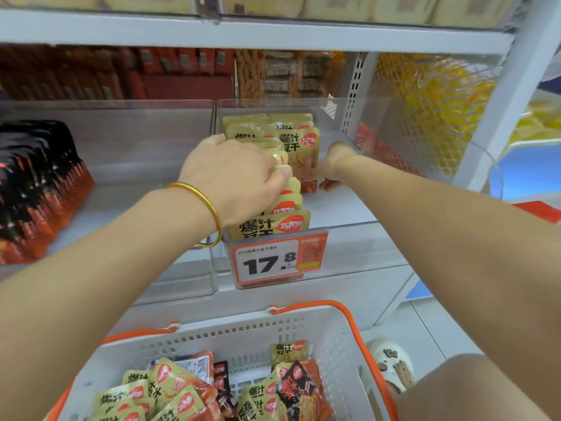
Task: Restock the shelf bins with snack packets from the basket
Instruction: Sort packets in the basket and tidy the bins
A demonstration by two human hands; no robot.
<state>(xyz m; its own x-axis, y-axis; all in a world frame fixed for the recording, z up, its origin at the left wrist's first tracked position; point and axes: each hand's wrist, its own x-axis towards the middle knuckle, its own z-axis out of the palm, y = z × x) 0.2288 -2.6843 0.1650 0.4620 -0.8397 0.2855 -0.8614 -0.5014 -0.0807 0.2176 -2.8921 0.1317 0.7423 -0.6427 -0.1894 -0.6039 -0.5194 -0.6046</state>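
From the head camera I see both arms reaching up and forward into the clear plastic shelf bin [349, 129]. The left hand [233, 174] is palm down on top of the row of yellow snack packets standing in the bin [288, 205]. Its fingers are curled over the packet tops and press on them. A thin gold bangle [209, 208] sits on that wrist.

The right hand [334, 165] is deeper in the bin, next to the back packets. The hand is bent away from me and its fingers are mostly hidden, so I cannot tell if they hold anything. Only a few fingertips peek out below the wrist.

The left hand covers the middle of the row. The bin to the left holds black and red packets [39, 189], cut off by the edge.

A white and orange price tag [273, 259] on the bin front reads 17.8. Its small writing is too blurry to read.

Down low, the white plastic basket with orange handles [328, 338] holds more loose yellow, red and black snack packets [170, 387]
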